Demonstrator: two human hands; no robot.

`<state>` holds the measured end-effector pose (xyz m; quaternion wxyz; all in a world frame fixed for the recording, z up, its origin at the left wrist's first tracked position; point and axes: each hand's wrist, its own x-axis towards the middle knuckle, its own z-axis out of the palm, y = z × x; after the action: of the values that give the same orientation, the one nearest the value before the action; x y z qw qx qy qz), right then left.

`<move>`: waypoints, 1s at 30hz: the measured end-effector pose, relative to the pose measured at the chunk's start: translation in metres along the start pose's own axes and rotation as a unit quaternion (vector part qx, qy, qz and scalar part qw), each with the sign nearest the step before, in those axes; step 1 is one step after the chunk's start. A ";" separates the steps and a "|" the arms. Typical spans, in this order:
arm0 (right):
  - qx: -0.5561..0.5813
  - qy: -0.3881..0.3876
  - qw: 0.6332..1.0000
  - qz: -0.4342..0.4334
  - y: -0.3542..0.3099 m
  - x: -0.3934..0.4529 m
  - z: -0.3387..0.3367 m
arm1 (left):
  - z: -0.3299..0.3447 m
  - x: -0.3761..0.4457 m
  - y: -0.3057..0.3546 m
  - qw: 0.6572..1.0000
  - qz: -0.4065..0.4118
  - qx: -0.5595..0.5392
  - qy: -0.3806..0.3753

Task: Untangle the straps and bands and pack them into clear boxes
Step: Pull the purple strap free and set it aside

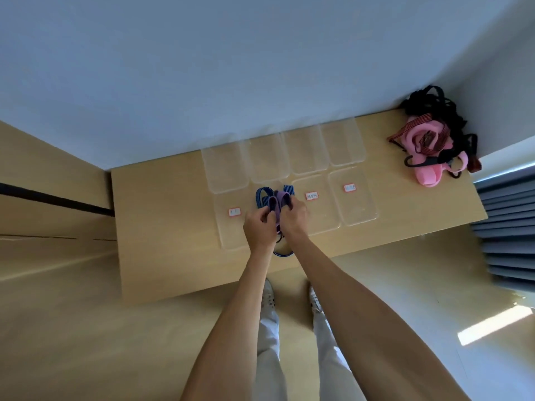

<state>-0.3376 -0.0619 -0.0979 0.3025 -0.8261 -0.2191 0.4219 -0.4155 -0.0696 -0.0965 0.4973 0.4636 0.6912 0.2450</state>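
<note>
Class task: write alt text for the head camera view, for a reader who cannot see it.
Two bare hands, left hand and right hand, hold a purple fabric band tangled with a blue striped strap above clear plastic boxes on a light wooden table. A tangled heap of pink and black straps lies at the table's far right corner.

Light wood table (pixel 162 227) set against pale wall. Four clear boxes (pixel 285 153) in row along back edge, side by side. Four clear lids (pixel 333 204) flat in front row, three red-bordered labels (pixel 311 195) visible; writing illegible. Tangled pile of pink, black and red-striped straps (pixel 431 137) at far right corner, well apart from boxes.
</note>
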 end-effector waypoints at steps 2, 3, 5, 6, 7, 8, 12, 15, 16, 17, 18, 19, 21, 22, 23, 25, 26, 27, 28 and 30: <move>-0.015 0.037 0.999 0.010 0.005 -0.001 0.007 | 0.001 0.005 -0.007 0.997 0.006 0.067 0.040; -0.022 0.052 0.998 0.011 0.008 -0.002 0.009 | 0.000 0.007 -0.010 0.995 -0.002 0.081 0.049; -0.043 0.069 0.997 -0.011 0.014 -0.005 0.011 | 0.000 0.011 -0.013 0.995 -0.023 0.088 0.051; -0.046 0.077 0.996 -0.028 0.017 -0.006 0.012 | 0.000 0.013 -0.014 0.995 -0.030 0.083 0.055; -0.038 0.089 0.994 -0.048 0.018 -0.009 0.011 | -0.001 0.015 -0.014 0.994 -0.038 0.075 0.066; -0.026 0.101 0.992 -0.069 0.019 -0.011 0.011 | -0.002 0.016 -0.013 0.993 -0.045 0.069 0.084; -0.058 0.116 0.983 -0.134 0.029 -0.018 0.009 | -0.006 0.016 -0.018 0.987 -0.045 0.086 0.130; -0.087 0.108 0.978 -0.156 0.029 -0.015 0.010 | -0.005 0.012 -0.023 0.993 -0.001 0.072 0.097; -0.084 0.109 0.976 -0.166 0.026 -0.014 0.011 | -0.004 0.012 -0.022 0.995 0.012 0.053 0.083; -0.078 0.112 0.975 -0.175 0.024 -0.013 0.013 | -0.003 0.012 -0.020 0.997 0.023 0.034 0.070; -0.069 0.117 0.974 -0.180 0.021 -0.011 0.014 | -0.002 0.014 -0.017 0.997 0.034 0.023 0.061; -0.062 0.120 0.974 -0.180 0.018 -0.009 0.014 | -0.001 0.016 -0.014 0.997 0.049 0.020 0.055; -0.059 0.111 0.978 -0.165 0.018 -0.004 0.013 | 0.001 0.022 -0.011 0.995 0.081 0.040 0.044; -0.061 0.103 0.980 -0.157 0.019 -0.002 0.012 | 0.002 0.024 -0.011 0.993 0.092 0.062 0.042; -0.062 0.097 0.982 -0.153 0.021 0.000 0.011 | 0.001 0.025 -0.011 0.991 0.095 0.084 0.048; -0.060 0.099 0.981 -0.152 0.022 -0.001 0.008 | 0.000 0.025 -0.012 0.986 0.089 0.104 0.090; -0.057 0.109 0.980 -0.154 0.022 -0.003 0.007 | 0.000 0.024 -0.011 0.985 0.081 0.099 0.118; -0.054 0.122 0.979 -0.155 0.023 -0.004 0.005 | -0.001 0.022 -0.011 0.983 0.069 0.096 0.141; -0.056 0.132 0.978 -0.155 0.024 -0.006 0.004 | -0.001 0.021 -0.012 0.981 0.054 0.098 0.156; -0.064 0.133 0.978 -0.145 0.026 -0.011 0.000 | -0.002 0.019 -0.017 0.981 0.020 0.117 0.151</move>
<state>-0.3409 -0.0872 -0.1099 0.3329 -0.8520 -0.3210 0.2453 -0.4257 -0.0602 -0.1174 0.3247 0.4897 0.7728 0.2398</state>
